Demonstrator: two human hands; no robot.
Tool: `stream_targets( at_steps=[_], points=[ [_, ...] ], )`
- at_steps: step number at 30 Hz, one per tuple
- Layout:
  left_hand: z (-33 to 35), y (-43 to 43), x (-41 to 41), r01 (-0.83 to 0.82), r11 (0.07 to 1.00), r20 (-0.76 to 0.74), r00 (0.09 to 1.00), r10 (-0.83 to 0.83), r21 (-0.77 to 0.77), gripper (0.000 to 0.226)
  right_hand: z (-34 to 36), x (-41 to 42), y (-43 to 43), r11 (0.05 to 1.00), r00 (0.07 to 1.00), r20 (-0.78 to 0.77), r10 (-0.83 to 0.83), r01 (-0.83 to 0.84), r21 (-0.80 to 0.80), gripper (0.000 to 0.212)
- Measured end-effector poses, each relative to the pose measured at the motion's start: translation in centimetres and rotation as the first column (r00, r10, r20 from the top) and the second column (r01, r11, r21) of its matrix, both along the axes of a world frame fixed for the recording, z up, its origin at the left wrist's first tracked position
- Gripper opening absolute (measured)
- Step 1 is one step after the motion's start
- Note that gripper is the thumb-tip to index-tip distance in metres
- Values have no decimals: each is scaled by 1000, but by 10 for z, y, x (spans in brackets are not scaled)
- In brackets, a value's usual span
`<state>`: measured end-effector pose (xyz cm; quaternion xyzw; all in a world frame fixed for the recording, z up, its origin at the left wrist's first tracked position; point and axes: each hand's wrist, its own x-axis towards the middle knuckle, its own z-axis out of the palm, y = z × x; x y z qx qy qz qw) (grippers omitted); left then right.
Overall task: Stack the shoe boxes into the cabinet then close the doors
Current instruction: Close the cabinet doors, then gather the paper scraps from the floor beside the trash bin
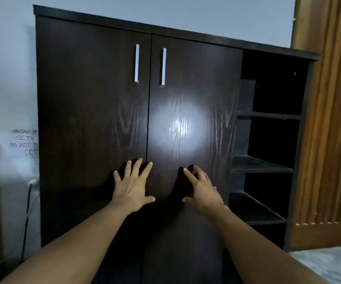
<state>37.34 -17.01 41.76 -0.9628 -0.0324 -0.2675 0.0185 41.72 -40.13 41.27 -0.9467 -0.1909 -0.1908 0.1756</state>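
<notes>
Two doors front the dark wood-grain cabinet (186,36), the left door (93,109) and the right door (198,85), and both stand shut, meeting at one straight seam. Whatever the cabinet holds is hidden behind them, so no shoe box shows anywhere in the view.

Two bare hands reach to the lower part of the doors. The left hand (133,188) lies flat with its fingers (137,166) straight and fanned wide, gripping nothing. Its forefinger crosses the seam onto the right door, while the rest of the hand is on the left door. The right hand (203,191) is on the right door just beside it, its fingers (188,174) spread and a little bent, tips at the wood, also holding nothing. Whether either palm presses the surface cannot be told.

Two silver bar handles hang upright well above the fingertips, the left handle (137,63) and the right handle (163,66), one each side of the seam. A bright patch of reflected light sits on the right door between the handles and the right hand.

To the right of the right fingers is the cabinet's open side section with three shelves (267,115), its bays in deep shadow. Beyond it hangs an orange-brown curtain (329,130). Left of the left fingers, one handwritten paper note (23,143) is on the pale wall, and one dark cable (27,212) drops below it.
</notes>
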Motion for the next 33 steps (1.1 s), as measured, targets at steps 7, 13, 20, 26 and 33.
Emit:
stream_targets(
  at_steps=[7, 13, 20, 26, 33],
  points=[
    [-16, -39, -52, 140, 983, -81, 985, -150, -120, 111, -13, -74, -58, 998, 1000, 4, 1, -1, 66, 97],
    [-90, -99, -89, 300, 928, -221, 912, -347, -220, 111, -92, -149, -120, 976, 990, -106, -95, 113, 186, 87],
    [-224, -133, -110, 320, 902, -428, 800, -422, -291, 109, -248, -194, -176, 925, 923, -335, -191, 284, 254, 78],
    [-356, -100, -114, 131, 889, -518, 772, -369, -439, 99, -381, -202, -187, 892, 858, -475, -197, 357, 277, 77],
    [-504, -68, -138, -96, 885, -674, 687, -272, -456, 115, -484, -197, -194, 879, 813, -538, -225, 407, 247, 97]
  ],
)
